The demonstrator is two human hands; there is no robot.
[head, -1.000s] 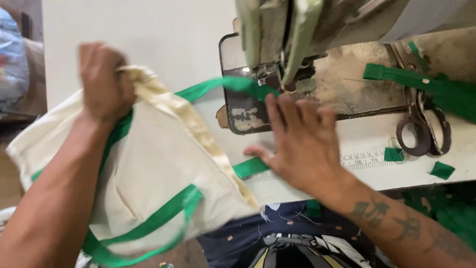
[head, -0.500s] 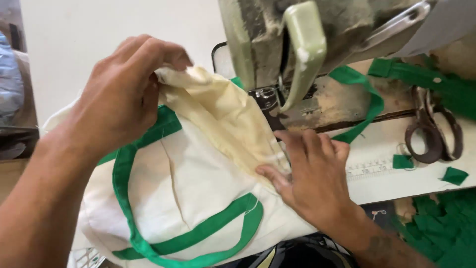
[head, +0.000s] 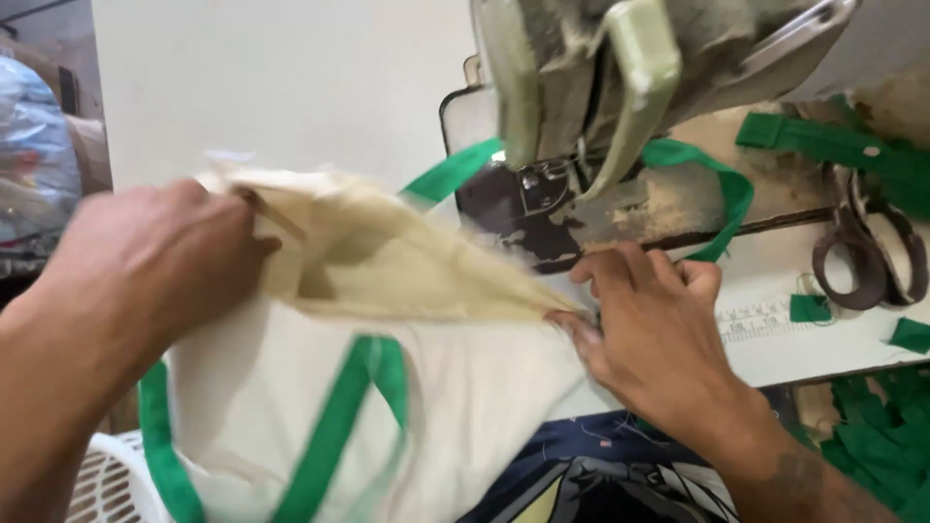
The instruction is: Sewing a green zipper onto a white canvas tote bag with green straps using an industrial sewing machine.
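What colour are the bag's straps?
Green straps on the cream bag, clearest in the head view.

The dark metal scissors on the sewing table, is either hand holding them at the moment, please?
No, the dark metal scissors lie untouched on the table, while both hands grip the cream fabric bag.

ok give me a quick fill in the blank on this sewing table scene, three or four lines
1. The straps on the cream cloth bag are ____ in colour.
2. The left hand and the right hand both hold the ____.
3. On the table, right of the sewing machine, lies a pair of ____.
4. At the lower left shows the rim of a white plastic ____.

Missing words: green; bag; scissors; basket
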